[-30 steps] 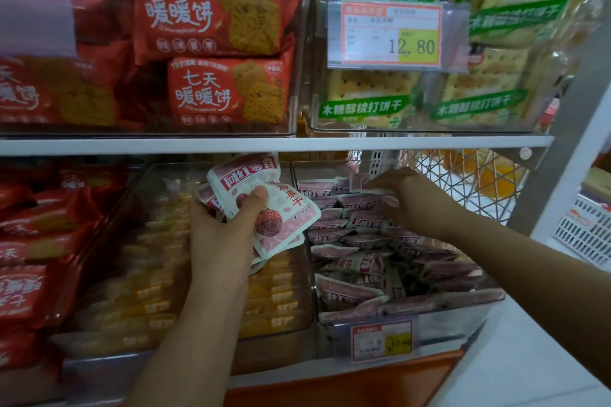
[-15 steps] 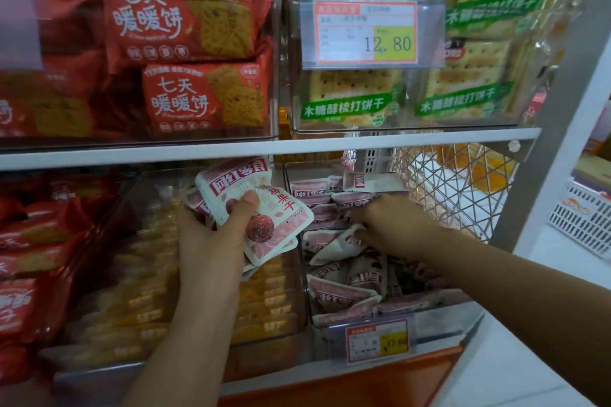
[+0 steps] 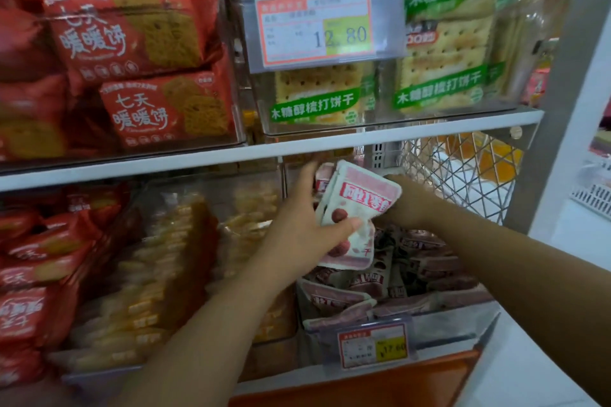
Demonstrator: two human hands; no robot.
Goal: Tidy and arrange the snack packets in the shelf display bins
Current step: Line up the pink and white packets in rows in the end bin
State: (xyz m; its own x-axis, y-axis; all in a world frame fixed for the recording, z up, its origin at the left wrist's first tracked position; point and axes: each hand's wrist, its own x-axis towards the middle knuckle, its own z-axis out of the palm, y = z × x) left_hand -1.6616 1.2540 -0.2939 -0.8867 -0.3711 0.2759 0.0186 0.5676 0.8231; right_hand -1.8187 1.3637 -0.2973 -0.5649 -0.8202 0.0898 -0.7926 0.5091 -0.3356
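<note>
Snack packets [image 3: 360, 205] sit above the clear display bin [image 3: 463, 315], pinched in the left hand's [image 3: 297, 231] fingers (right hand [image 3: 411, 205] also above it, grip hidden).

The bin [image 3: 446, 317] opens frontward, beneath the shelf board [image 3: 413, 134], with wire mesh [image 3: 456, 175] at its right.

A shop: price tags [image 3: 317, 28] front shelf bins [image 3: 456, 317] stocked with snack packets [image 3: 158, 40].

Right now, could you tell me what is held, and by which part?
The left hand grips the pink-and-white packets, thumb across the front; whether the right hand holds their right edge is unclear.
</note>
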